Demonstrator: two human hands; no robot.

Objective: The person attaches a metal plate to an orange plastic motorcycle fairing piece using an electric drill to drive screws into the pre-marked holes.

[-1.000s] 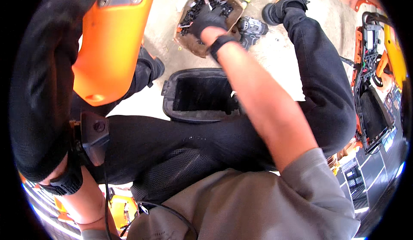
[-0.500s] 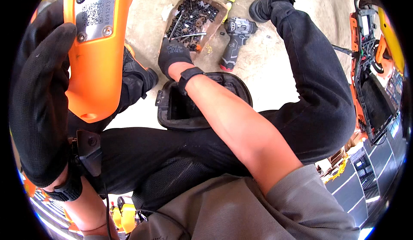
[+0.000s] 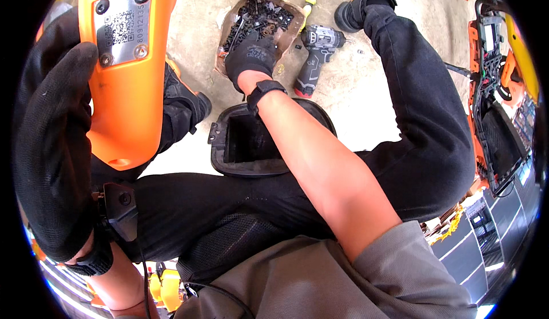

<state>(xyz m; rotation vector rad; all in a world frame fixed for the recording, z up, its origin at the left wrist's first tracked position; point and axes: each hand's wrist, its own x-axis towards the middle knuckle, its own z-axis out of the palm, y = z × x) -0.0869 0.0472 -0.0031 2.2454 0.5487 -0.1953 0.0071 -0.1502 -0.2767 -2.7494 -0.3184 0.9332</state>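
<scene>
My left hand [image 3: 54, 142], in a black glove, grips an orange plastic part [image 3: 128, 107] from its left side, thumb along the edge. A metal plate [image 3: 122, 28] with a printed square code is fastened to that part by several screws. My right hand [image 3: 251, 56], also gloved, reaches down into an open cardboard box [image 3: 289, 42] of mixed black and metal screws [image 3: 266, 19]. Its fingertips are hidden among the screws and behind the back of the hand, so its grip does not show. A thin metal tool [image 3: 243, 30] lies left of these fingers.
A grey cordless driver [image 3: 315, 62] lies right of the box, beside a screwdriver with a yellow-green handle [image 3: 307, 7]. Between my legs sits a black plastic bin-like shell [image 3: 240, 139]. Orange-framed equipment with wiring [image 3: 489, 62] stands at the far right.
My right hand has moved right and farther into the box, over the screws. A metal rod that lay across its fingers is now out of sight. The orange part shifted slightly downward in view.
</scene>
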